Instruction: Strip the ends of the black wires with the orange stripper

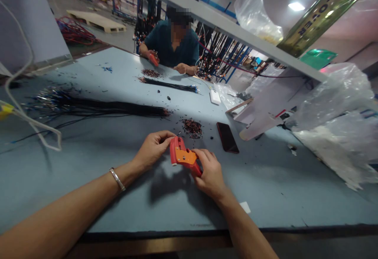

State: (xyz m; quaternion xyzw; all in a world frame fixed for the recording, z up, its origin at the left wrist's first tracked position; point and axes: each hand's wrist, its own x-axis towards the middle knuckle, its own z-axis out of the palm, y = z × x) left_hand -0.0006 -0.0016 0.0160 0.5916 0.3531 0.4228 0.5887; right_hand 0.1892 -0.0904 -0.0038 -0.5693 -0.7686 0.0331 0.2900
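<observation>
My right hand (211,172) is wrapped round the handle of a red and orange wire stripper (184,156), held above the table with its head pointing left. My left hand (155,148) pinches thumb and fingers together at the stripper's head. A thin dark tip (179,133) shows just beyond those fingers; what they hold is too small to make out. Behind the stripper lies a pile of short dark and coppery bits (192,128). Farther left stretches a bundle of black wires (118,107), with bare coppery ends on the right and blue and metal ends on the left.
Right of the pile lies a dark phone (227,137). Across the table (118,211), a co-worker (174,42) holds another red tool (153,58) near a second wire bundle (171,84). A white cable (47,142) hangs at left; clear plastic bags (333,133) crowd the right.
</observation>
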